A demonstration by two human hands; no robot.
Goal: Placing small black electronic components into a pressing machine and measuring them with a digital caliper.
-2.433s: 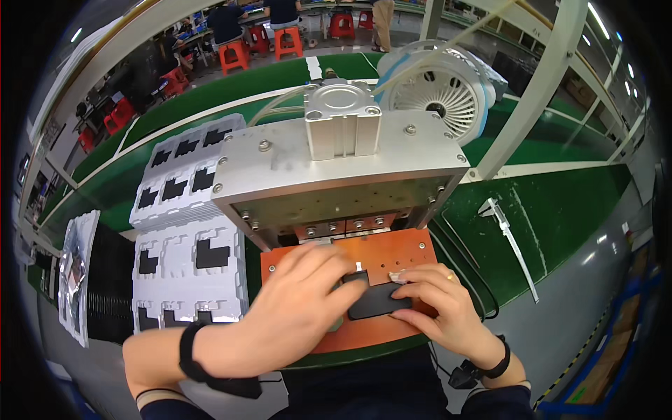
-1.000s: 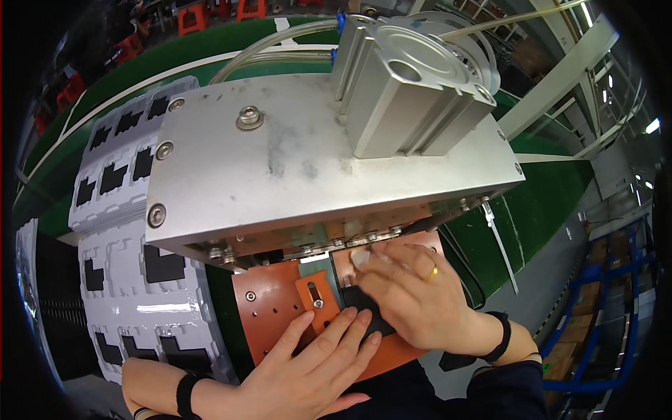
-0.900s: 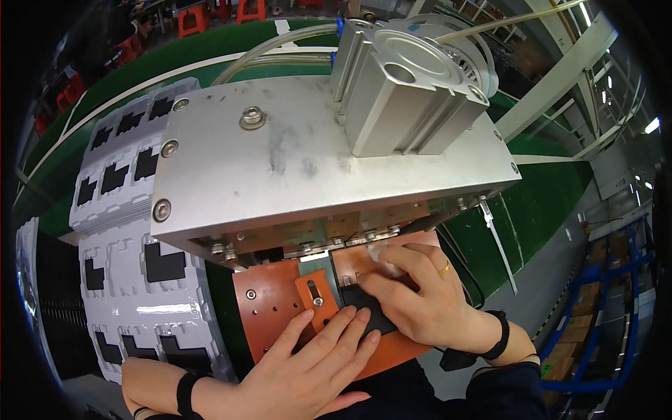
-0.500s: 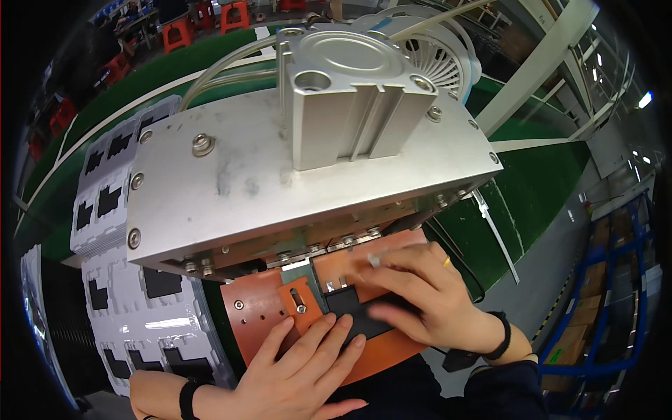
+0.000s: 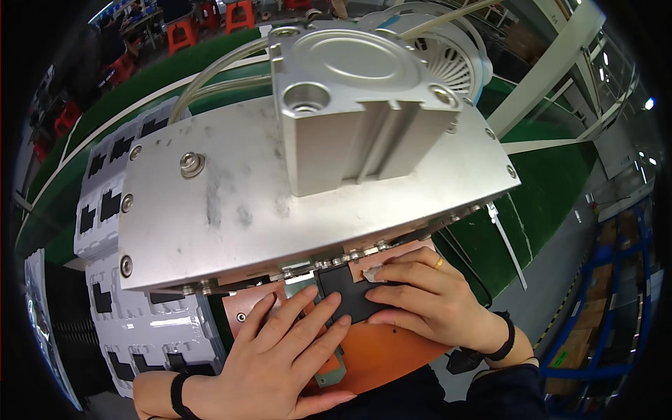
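Note:
A flat black angular piece (image 5: 343, 292) lies on the orange-brown base plate (image 5: 406, 350), its far edge close under the silver metal press block (image 5: 231, 210). My left hand (image 5: 280, 343) lies spread with fingers apart, fingertips on the piece's left part and the green-grey strip (image 5: 330, 379) beside it. Under that hand an orange slotted block is mostly hidden. My right hand (image 5: 434, 297) has its thumb and fingers closed at the right side of the black piece. A small whitish wrap or scrap (image 5: 372, 274) shows at its index fingertip.
A silver square cylinder (image 5: 357, 119) rises from the press block. Stacked white trays (image 5: 154, 327) with black pieces stand at left. A white fan (image 5: 455, 59) is behind. Blue racks with cartons (image 5: 595, 301) stand at right, and red stools (image 5: 182, 33) far back.
The black piece has moved away from me, toward the press block. My right hand has come down onto its right side. The orange block has slid nearer me, under my left hand.

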